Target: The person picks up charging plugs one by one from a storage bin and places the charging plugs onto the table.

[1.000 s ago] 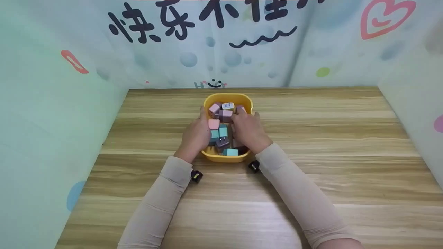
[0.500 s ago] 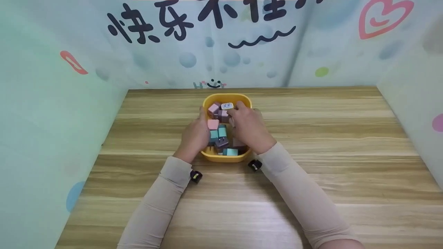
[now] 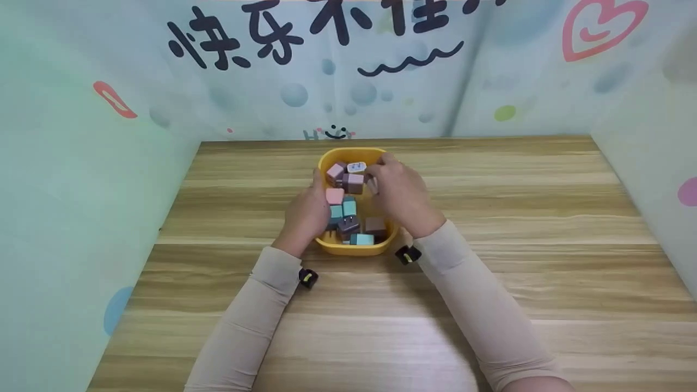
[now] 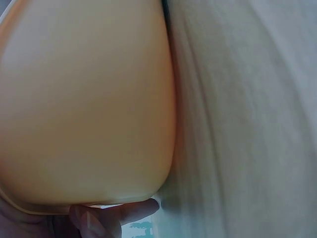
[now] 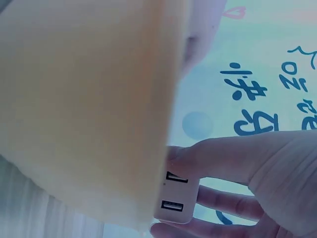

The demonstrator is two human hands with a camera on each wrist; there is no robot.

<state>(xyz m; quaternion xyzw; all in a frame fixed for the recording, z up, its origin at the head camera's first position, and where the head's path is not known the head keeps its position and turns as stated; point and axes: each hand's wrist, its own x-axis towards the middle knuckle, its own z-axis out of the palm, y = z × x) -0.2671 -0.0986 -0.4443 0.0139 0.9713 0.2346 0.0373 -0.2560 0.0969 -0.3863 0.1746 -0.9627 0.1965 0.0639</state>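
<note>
My left hand (image 3: 309,215) grips the left rim of a yellow plastic bin (image 3: 356,250); in the left wrist view, its fingers (image 4: 136,210) lie along the bin wall (image 4: 89,109). Over the right rim, my right hand (image 3: 403,193) pinches a pale USB charger (image 5: 174,193) with two ports facing the right wrist camera. Inside the bin lie several plug chargers: a pink one (image 3: 335,196), a teal one (image 3: 349,207), a dark purple one (image 3: 348,224) with prongs up, a brownish one (image 3: 375,226), and a mauve one (image 3: 354,183).
The bin stands on a wood-grain table (image 3: 517,218) near its back edge. A printed cloth backdrop (image 3: 414,103) rises right behind it, with cloth walls at both sides. Each wrist wears a small black camera (image 3: 308,278).
My right hand has risen and shifted right toward the rim, bringing the pale charger up from the others. The brownish charger under it now shows. My left hand stays on the bin.
</note>
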